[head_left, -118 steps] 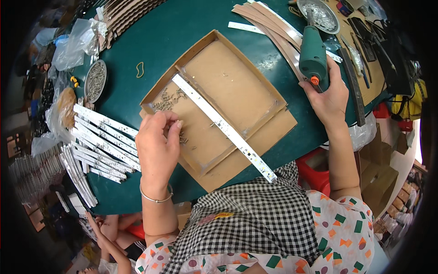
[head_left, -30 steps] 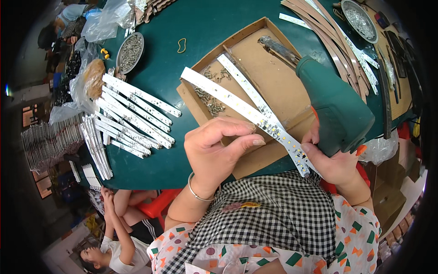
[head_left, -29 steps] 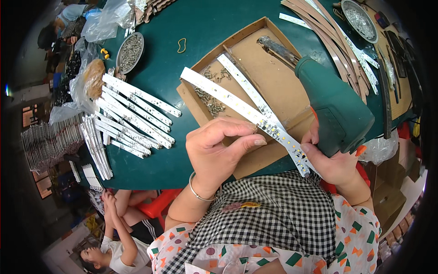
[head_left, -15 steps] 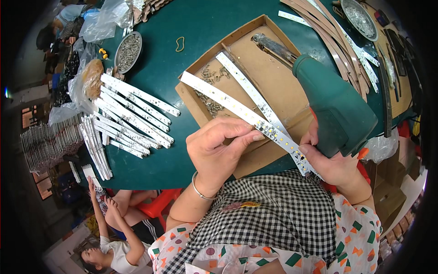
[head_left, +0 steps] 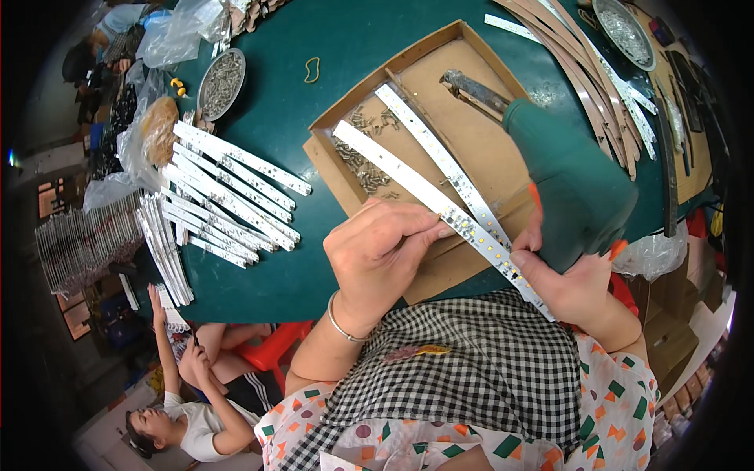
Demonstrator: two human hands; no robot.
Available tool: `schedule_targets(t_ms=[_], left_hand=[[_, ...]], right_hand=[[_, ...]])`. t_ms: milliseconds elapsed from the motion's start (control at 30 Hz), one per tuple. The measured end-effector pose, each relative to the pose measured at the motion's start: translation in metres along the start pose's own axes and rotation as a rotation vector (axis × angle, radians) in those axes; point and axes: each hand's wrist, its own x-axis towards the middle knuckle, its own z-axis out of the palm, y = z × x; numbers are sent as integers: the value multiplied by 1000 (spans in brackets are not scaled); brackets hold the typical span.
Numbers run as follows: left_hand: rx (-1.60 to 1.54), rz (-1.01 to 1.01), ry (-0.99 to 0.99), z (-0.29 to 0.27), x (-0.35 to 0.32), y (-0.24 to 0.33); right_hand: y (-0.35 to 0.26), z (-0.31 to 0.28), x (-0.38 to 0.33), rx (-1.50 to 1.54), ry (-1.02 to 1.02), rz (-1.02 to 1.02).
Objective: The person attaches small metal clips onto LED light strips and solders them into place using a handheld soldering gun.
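My left hand (head_left: 389, 255) is closed, thumb and fingers pinching a white LED light strip (head_left: 393, 171) near its middle, where small electronic parts sit. The strip slants from over the cardboard box down toward my apron. My right hand (head_left: 573, 286) is closed around a green pistol-shaped power tool (head_left: 561, 169), its grip partly hidden. The right thumb also rests on the lower part of the LED strip. The tool's metal nose (head_left: 475, 94) points up and left over the box. A second LED strip (head_left: 428, 137) lies across the box, passing behind the first.
The cardboard box (head_left: 420, 55) holds small metal pieces (head_left: 365, 169). Several LED strips (head_left: 236, 200) lie to the left, below a metal bowl of small parts (head_left: 222, 82). Brown strips (head_left: 581, 74) and another bowl (head_left: 624, 33) are at upper right. A person (head_left: 200, 428) sits at lower left.
The held strip has shifted slightly, its upper end now farther right and its lower end nearer my apron. The tool's nose has moved slightly down and right. My left hand still pinches the strip.
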Motion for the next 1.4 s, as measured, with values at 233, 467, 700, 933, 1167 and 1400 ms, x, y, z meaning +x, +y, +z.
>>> schedule_targets(t_ms=[233, 467, 700, 933, 1167, 1400], left_hand=[[268, 102, -57, 8, -8, -20], [260, 121, 4, 11, -14, -30], [218, 124, 5, 12, -14, -27], [215, 133, 24, 13, -14, -30], [212, 158, 20, 14, -15, -34], [200, 145, 19, 13, -15, -34]], right_hand=[[9, -26, 2, -661, -88, -628], [-16, -37, -16, 7, 81, -77], [-18, -59, -38, 14, 167, -105], [-20, -64, -39, -59, 117, -3], [-31, -70, -36, -69, -3, 138], [-28, -62, -32, -148, 50, 35]])
